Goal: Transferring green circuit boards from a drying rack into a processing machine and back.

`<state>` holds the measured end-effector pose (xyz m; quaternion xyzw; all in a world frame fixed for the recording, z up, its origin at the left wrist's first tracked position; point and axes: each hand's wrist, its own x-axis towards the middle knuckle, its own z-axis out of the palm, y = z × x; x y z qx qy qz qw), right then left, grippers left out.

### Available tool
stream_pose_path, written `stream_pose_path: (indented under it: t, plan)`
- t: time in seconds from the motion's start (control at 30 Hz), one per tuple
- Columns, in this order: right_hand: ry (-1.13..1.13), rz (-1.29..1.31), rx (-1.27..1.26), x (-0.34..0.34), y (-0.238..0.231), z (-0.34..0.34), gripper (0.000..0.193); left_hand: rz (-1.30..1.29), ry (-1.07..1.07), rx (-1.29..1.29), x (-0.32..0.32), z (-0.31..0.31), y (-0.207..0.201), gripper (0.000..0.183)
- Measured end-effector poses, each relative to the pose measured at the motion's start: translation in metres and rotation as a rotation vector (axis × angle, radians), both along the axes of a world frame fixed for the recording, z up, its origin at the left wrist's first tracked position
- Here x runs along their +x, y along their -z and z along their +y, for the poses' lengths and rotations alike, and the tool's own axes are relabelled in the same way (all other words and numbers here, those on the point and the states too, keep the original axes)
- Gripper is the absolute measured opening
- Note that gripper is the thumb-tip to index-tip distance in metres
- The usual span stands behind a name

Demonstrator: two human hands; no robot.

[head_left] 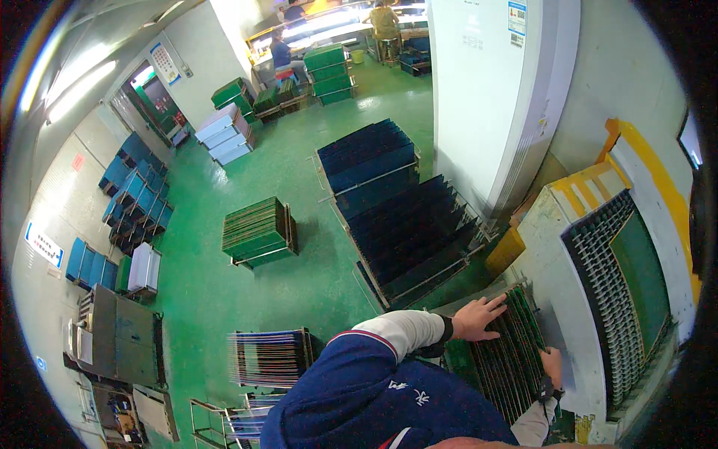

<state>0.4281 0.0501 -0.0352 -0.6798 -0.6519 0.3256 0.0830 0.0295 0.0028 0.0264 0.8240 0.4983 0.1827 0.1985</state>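
Observation:
My left hand point(479, 318) lies open with its fingers spread, across the upper edges of thin green panels point(510, 367). These look like circuit boards and stand upright, close together, in a rack in front of me. At the right side of the same row, my right hand point(552, 367) has its fingers curled at a panel's edge. Part of its grip is hidden by the panels. Both wrists wear dark bands. To the right, a larger green panel point(645, 277) lies on a machine's roller bed point(609, 299).
Racks of dark blue panels point(411, 232) stand just beyond my rack, next to a white cabinet point(486, 90). A rack of green panels point(258, 232) stands on the green floor point(202, 299). Blue racks point(138, 191) line the left wall. Other people point(385, 26) sit at lit benches far off.

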Motion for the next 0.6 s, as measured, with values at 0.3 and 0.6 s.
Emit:
stream_pose_path:
  t: [0.3, 0.6]
  plan:
    - [0.048, -0.056, -0.057, -0.010, -0.012, -0.003, 0.035, 0.017, 0.003, -0.006, -0.002, -0.001, 0.001, 0.086]
    - [0.044, -0.010, -0.006, -0.004, 0.000, -0.004, 0.037, 0.020, 0.002, -0.003, -0.002, -0.001, 0.002, 0.088]
